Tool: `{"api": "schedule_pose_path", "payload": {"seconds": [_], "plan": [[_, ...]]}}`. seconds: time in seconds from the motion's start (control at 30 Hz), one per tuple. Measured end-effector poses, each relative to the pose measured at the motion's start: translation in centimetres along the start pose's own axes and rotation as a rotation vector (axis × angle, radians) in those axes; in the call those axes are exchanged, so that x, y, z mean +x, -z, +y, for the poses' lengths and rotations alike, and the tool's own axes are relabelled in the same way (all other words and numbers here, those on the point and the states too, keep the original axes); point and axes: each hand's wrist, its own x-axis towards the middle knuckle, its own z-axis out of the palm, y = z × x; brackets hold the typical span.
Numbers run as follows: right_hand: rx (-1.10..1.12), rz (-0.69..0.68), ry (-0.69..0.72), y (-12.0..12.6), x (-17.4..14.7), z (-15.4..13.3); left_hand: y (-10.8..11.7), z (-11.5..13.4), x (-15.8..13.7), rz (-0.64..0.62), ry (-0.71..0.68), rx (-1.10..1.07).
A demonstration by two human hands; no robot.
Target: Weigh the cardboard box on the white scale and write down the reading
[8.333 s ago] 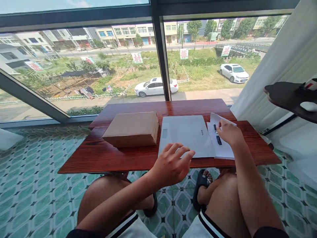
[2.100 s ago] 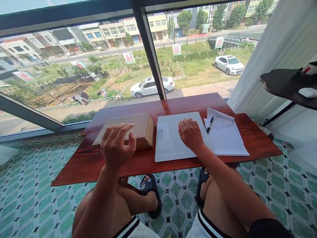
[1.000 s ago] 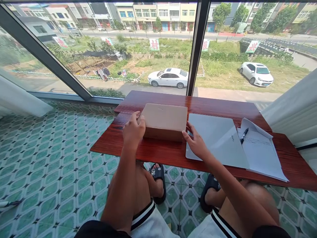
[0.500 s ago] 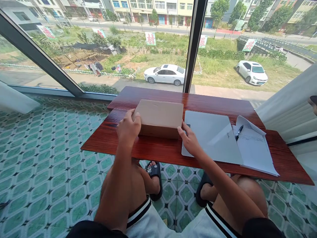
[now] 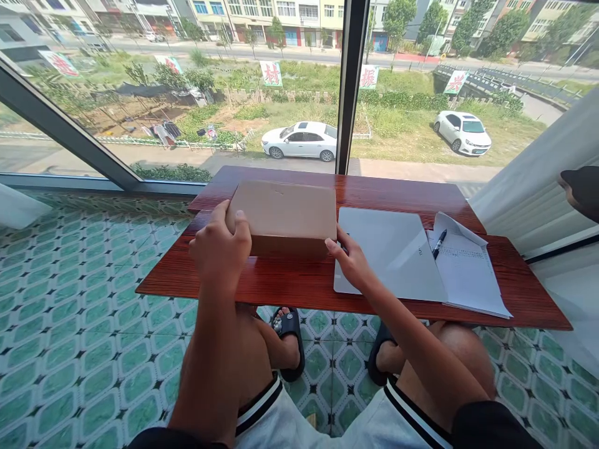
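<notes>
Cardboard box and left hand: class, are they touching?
Touching. The head view shows it: the left hand grips the cardboard box by its left end, thumb against the near corner and fingers along the side.

Outside, one white sign (image 5: 271, 73) reads 村, a second sign (image 5: 369, 77) 振, a third sign (image 5: 456, 82) 兴.

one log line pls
left hand: gripping cardboard box, left end | right hand: gripping its right end | pen: on papers | lift: unclear
</notes>
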Motion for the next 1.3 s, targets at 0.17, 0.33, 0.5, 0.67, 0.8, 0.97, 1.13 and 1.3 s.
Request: {"api": "schedule_pose_path", "payload": {"seconds": [0.17,0.33,0.5,0.67,0.8,0.97,1.13,1.3], "plan": [[0.034,0.014,0.038,0.9,0.1,-1.3,1.0,1.4,-1.0,0.057,-0.038,0.011],[0.027,0.049,0.041,2.1,0.1,-2.2,1.4,2.5,-2.1,0.059,-0.049,0.053],[-0.008,0.119,0.062,3.2,-0.2,-3.1,1.4,3.4,-2.8,0.047,-0.101,-0.041],[-0.082,0.215,0.09,5.2,-0.4,-3.7,0.7,4.0,-3.6,0.069,-0.155,-0.148],[-0.142,0.29,0.095,7.1,-0.7,-3.9,0.3,4.9,-4.4,0.025,-0.193,-0.159],[-0.17,0.353,0.097,9.0,-1.2,-3.6,-0.2,6.1,-5.3,-0.049,-0.217,-0.237],[-0.233,0.448,0.066,10.6,-1.8,-3.6,-1.0,6.6,-6.2,-0.133,-0.287,-0.361],[-0.312,0.542,0.053,12.6,-1.9,-4.2,-2.0,7.4,-6.9,-0.209,-0.311,-0.404]]}}
